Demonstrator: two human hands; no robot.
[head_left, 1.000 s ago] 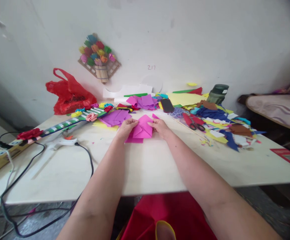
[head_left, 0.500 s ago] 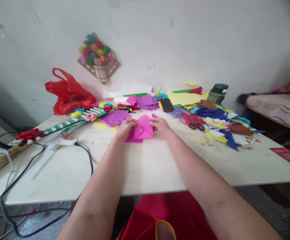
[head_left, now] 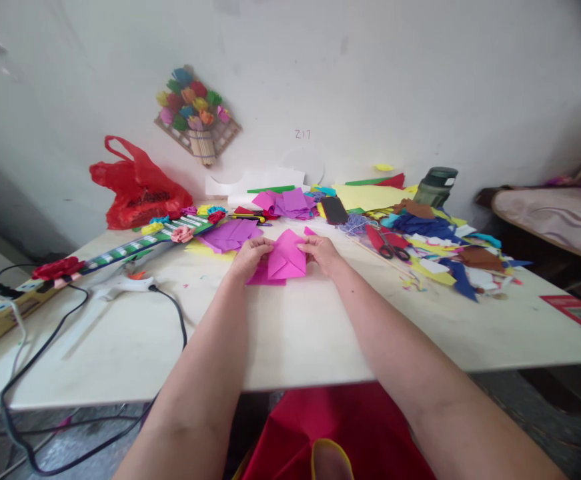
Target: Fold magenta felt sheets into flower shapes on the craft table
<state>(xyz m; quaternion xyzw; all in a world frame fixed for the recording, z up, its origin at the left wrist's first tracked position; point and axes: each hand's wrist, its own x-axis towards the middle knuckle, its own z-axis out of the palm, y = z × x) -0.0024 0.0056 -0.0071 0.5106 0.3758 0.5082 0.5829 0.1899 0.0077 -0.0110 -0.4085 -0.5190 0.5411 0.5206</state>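
We are holding our left forearm [head_left: 207, 340] and right forearm [head_left: 395, 337] out in front, slanting inward; our left hand [head_left: 252, 257] and right hand [head_left: 323, 253] are facing each other, slightly apart, both pinching closed.

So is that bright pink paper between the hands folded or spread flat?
Folded: the bright pink paper has a pointed top, and slanting flap edges cross its front.

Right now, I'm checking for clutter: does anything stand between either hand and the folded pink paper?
Nothing visible does: the left hand holds the folded pink paper at one side, the right hand the other.
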